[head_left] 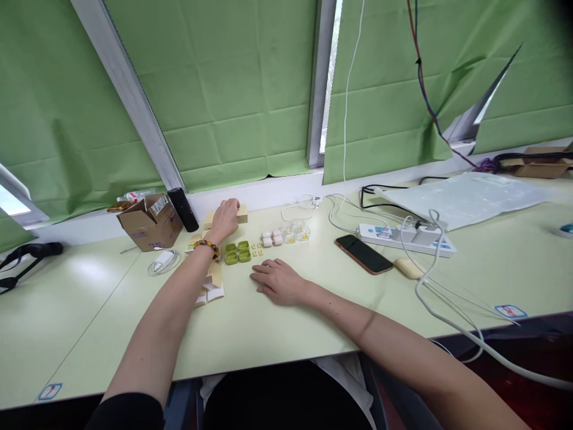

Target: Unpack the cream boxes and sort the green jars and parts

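My left hand reaches to the back of the table, bent over a small tan cardboard box, its fingers curled down and partly hidden. More small tan cartons and white-faced pieces lie beneath and beside my left forearm. Right of that wrist sits a cluster of olive-green square cups. Tiny yellowish pieces, pale pink blocks and clear containers with yellow spots follow in a row. Palm down on the tabletop, my right hand rests with fingers apart, holding nothing.
An opened brown box and a black cylinder stand at the back left, near a white charger. Rightward lie a phone, a power strip with trailing cables, a cream oval object and a white sheet.
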